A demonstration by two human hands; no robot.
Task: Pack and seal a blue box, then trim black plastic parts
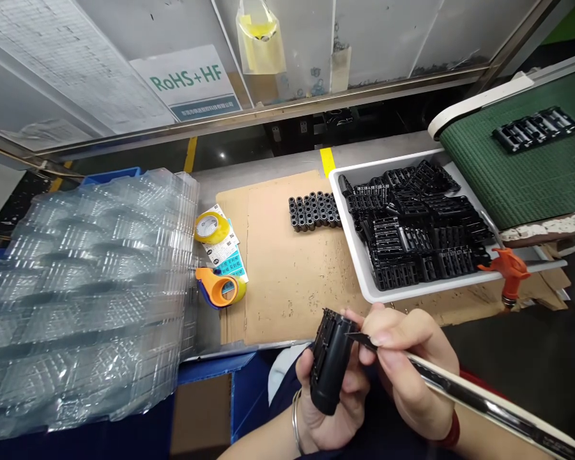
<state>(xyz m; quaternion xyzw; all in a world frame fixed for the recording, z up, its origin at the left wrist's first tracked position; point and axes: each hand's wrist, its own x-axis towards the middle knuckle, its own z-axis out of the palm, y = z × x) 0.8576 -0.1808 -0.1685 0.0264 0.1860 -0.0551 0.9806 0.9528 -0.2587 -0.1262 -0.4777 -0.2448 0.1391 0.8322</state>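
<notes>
Steel workbench beside a green conveyor belt

At the top, a RoHS+HF sign and a yellow-filled plastic pouch sit on pale panels above a metal rail; yellow tape strips mark the bench's far edge.

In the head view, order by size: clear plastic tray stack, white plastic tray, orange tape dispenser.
Largest first: clear plastic tray stack, white plastic tray, orange tape dispenser. Nearness to the camera may skew this.
</notes>
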